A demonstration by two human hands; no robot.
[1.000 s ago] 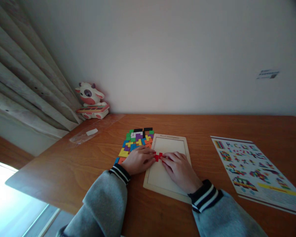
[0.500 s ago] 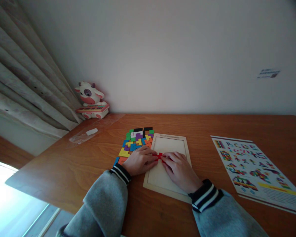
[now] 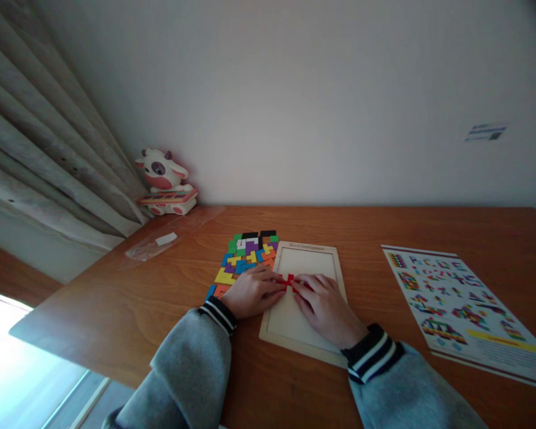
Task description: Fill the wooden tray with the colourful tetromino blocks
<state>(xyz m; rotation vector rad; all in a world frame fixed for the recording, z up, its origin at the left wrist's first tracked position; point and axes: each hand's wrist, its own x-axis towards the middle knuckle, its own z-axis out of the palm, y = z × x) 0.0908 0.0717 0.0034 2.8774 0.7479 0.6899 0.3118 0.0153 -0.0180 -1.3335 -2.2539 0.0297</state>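
Observation:
Both hands meet over the middle of a pale wooden puzzle tray [image 3: 304, 353]. My left hand [image 3: 255, 291] has its fingers closed on the left end of red puzzle pieces [image 3: 289, 280]. My right hand [image 3: 324, 304] grips the red from the other side, its fingertips bent over it. Fingers cover part of the red, so I cannot tell how many pieces there are. To the left of the tray, and partly behind my left hand, lie coloured puzzle pieces [image 3: 251, 247] in green, black, white, purple, yellow, blue and orange.
A printed pattern sheet [image 3: 464, 304] lies on the wooden table [image 3: 361, 232] to the right. At the back left stands a cow-shaped toy keyboard [image 3: 167, 182], with a clear plastic bag [image 3: 149, 247] in front of it. A curtain [image 3: 40, 119] hangs at the left.
Both hands stay almost in the same place. The red between the fingertips has shifted very slightly away from me.

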